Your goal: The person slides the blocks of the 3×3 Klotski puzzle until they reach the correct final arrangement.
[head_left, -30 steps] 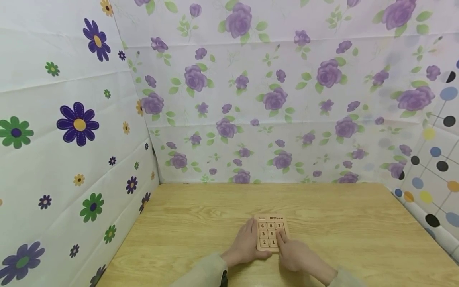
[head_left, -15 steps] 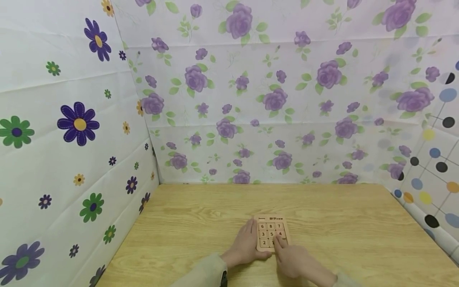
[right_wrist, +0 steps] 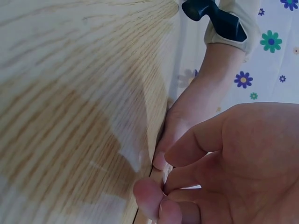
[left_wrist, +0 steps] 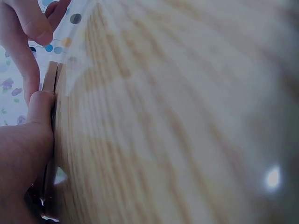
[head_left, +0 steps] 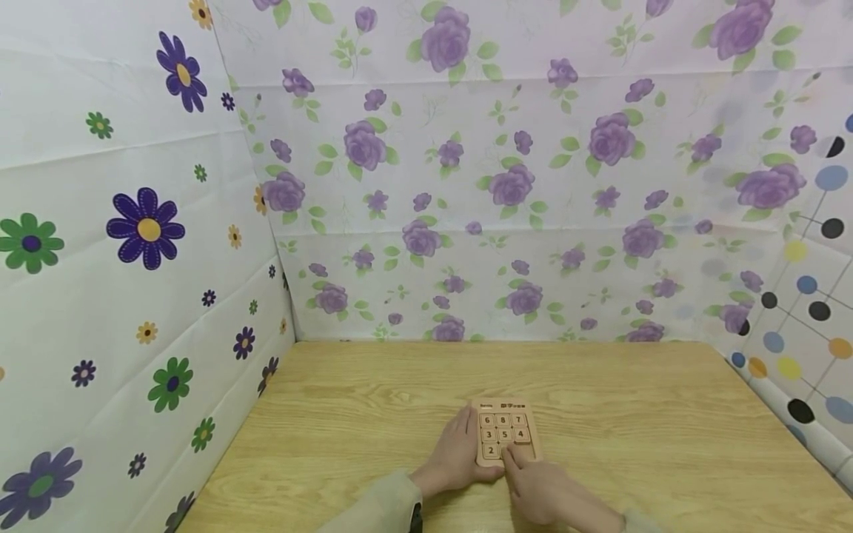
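Observation:
A wooden sliding number puzzle (head_left: 506, 406) lies flat on the table, its numbered tiles facing up. Tiles 6, 8, 7, 3, 5, 4 and 2 show; the bottom right space has no tile. My left hand (head_left: 453, 455) holds the board at its left side, thumb along the near edge. With extended fingertips, my right hand (head_left: 536, 488) touches the middle of the bottom row and hides what is there. In the left wrist view the thumb (left_wrist: 41, 109) lies against the board's edge (left_wrist: 50, 77). The right wrist view shows the right hand (right_wrist: 233, 163) over the board.
The wood-grain table (head_left: 360, 392) stretches around the puzzle on all sides. Flowered cloth (head_left: 400, 185) hangs behind it, daisy-patterned cloth (head_left: 133, 296) at the left and dotted cloth (head_left: 800, 348) at the right. A dark band (head_left: 416, 517) sits on the left wrist.
The right fingertips have slid from the right column to the middle of the bottom row. Tile 4 has come into view and tile 1 is now covered. The left hand keeps its place.

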`<state>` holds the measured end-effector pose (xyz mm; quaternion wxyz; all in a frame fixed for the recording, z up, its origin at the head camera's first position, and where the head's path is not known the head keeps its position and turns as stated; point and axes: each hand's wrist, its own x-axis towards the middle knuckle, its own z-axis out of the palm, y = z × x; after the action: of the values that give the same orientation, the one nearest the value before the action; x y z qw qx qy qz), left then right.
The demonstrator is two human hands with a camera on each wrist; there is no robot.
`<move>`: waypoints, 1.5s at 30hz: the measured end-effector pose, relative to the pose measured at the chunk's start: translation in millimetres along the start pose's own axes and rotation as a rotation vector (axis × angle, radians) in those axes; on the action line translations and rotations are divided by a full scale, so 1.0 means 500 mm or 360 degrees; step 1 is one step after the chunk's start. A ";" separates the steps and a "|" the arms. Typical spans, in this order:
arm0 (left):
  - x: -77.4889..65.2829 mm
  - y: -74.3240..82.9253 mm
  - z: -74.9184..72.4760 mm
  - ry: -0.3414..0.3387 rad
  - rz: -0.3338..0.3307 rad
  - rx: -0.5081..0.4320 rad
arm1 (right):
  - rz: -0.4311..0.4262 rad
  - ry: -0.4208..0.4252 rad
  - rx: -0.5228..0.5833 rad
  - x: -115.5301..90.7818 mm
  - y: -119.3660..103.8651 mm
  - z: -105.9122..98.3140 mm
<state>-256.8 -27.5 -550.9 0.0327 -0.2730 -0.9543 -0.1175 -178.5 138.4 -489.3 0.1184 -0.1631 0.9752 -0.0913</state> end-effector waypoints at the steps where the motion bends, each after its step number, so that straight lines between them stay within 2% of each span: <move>1: 0.000 0.000 0.000 0.0003 0.0002 0.0007 | 0.0000 0.0005 -0.0006 -0.001 -0.001 -0.001; 6: 0.001 0.001 -0.002 0.0006 0.0005 0.0012 | -0.0005 0.0003 -0.0019 -0.002 -0.001 -0.001; 14: 0.004 0.001 -0.005 -0.0013 -0.0020 -0.0071 | -0.0024 0.0003 -0.0094 -0.001 0.003 -0.004; 22: 0.002 0.001 -0.006 0.0015 -0.0012 -0.0090 | -0.0035 -0.0005 -0.0081 -0.003 0.009 -0.006; 30: 0.001 0.001 -0.004 -0.0008 -0.0032 -0.0078 | -0.0061 -0.0014 -0.0091 -0.003 0.019 -0.007; 45: 0.001 -0.001 0.000 -0.0021 -0.0004 -0.0108 | -0.0038 -0.0046 -0.0013 -0.010 0.034 -0.007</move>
<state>-257.8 -27.6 -551.1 0.0171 -0.2736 -0.9502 -0.1480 -180.1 156.6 -488.7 0.1306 -0.1765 0.9718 -0.0863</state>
